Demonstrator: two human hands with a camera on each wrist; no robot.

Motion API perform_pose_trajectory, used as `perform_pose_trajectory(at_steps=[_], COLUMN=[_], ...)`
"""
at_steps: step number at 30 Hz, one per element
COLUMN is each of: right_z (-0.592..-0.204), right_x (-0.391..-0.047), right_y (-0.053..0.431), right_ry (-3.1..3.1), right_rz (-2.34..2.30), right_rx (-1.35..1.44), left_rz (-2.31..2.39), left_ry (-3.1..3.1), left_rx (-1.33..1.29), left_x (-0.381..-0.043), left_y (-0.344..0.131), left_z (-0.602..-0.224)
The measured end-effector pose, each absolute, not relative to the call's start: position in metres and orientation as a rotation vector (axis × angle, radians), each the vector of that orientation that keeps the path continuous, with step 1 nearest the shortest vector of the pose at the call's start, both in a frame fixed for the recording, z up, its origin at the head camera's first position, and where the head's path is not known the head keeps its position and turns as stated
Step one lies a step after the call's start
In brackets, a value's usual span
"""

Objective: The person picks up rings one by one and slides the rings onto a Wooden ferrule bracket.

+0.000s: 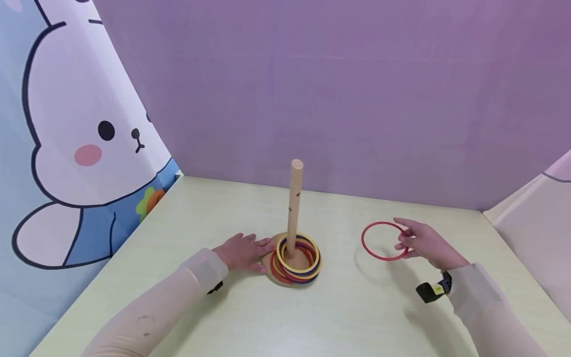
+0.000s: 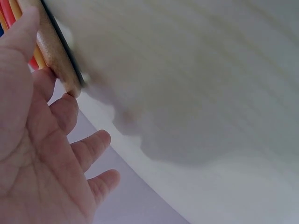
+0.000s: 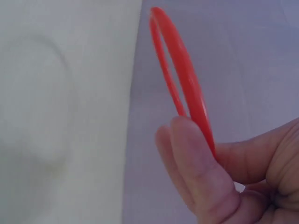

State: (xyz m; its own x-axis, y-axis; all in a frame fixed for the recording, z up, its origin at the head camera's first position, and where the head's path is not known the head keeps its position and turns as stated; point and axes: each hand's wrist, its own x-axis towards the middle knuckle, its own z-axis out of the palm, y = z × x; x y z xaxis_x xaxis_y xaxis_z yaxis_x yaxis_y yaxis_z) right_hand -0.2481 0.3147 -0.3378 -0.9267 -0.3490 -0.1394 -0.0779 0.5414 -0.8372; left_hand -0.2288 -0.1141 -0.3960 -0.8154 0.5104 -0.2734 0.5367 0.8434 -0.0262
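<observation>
In the head view, my right hand point(image 1: 426, 244) pinches a red ring point(image 1: 363, 243) by its right side, above the table. The right wrist view shows the thumb and fingers on the lower end of the red ring point(image 3: 190, 81). My left hand point(image 1: 241, 252) lies at the left side of a round wooden base point(image 1: 266, 263), fingers spread and touching its edge. A wooden post point(image 1: 294, 203) stands upright from the base. Several stacked rings point(image 1: 318, 263), yellow, red and blue, lie around the foot of the post, reaching past the base's right edge.
The pale table point(image 1: 348, 317) extends around both hands. Behind it rises a purple backdrop point(image 1: 312, 89). A cloth with a cartoon rabbit point(image 1: 89, 119) hangs on the left, and a pale cloth point(image 1: 540, 233) borders the right. Each wrist carries a small black camera point(image 1: 430, 292).
</observation>
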Motion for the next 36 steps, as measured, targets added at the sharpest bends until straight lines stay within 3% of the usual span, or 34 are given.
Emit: perform_pose_trajectory(at_steps=[20,36], right_z=[-0.285,-0.282], right_x=[-0.243,-0.234], right_y=[0.274,0.236], right_ry=[2.452,2.123], right_rz=[-1.464,-2.117], right_rx=[-0.488,-0.336], left_rz=[-0.126,-0.048], left_ry=[2.771,2.778], left_rx=[0.774,0.759], left_x=[-0.228,-0.227], left_y=[-0.116,-0.115], left_z=[-0.398,-0.399])
